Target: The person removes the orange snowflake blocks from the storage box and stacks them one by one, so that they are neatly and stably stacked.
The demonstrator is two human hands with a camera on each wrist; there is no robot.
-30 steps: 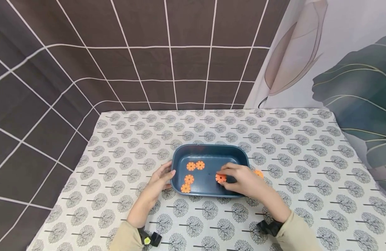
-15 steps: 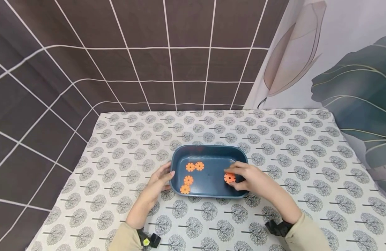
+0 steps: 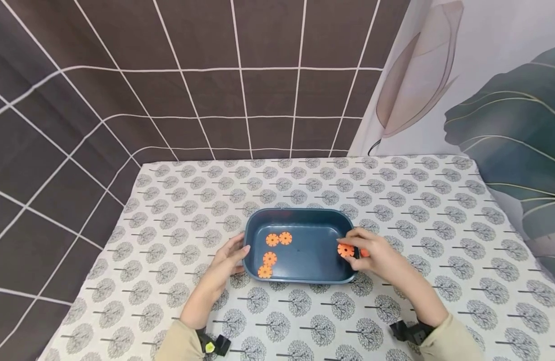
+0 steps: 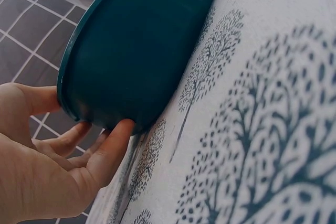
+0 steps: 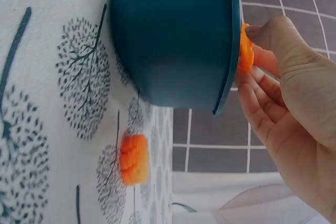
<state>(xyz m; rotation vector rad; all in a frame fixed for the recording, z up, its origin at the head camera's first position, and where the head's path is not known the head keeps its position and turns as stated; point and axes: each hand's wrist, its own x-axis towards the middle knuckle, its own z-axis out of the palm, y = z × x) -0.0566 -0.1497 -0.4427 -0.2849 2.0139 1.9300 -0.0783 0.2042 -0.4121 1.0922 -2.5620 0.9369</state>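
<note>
Between the thumb and fingers of my right hand (image 3: 379,255) is an orange disc with a notched rim (image 3: 345,250), held at the right end of a dark blue plastic basin (image 3: 300,281). The right wrist view shows this disc (image 5: 246,48) edge-on, just past the basin's rim. My left hand (image 3: 225,258) grips the basin's left end, the thumb at the rim and the other fingers against the outer wall (image 4: 126,51). Several like discs (image 3: 272,240) lie in pairs on the basin's floor, toward the left.
A small stack of orange notched discs (image 5: 135,159) stands on the tree-print cloth (image 3: 259,326) beside the basin's right end, mostly hidden by my right hand in the head view. A dark curtain with white grid lines (image 3: 214,90) hangs behind the table.
My right hand has moved right with the orange disc, from over the basin's floor to its right rim. The left hand and basin have stayed put.
</note>
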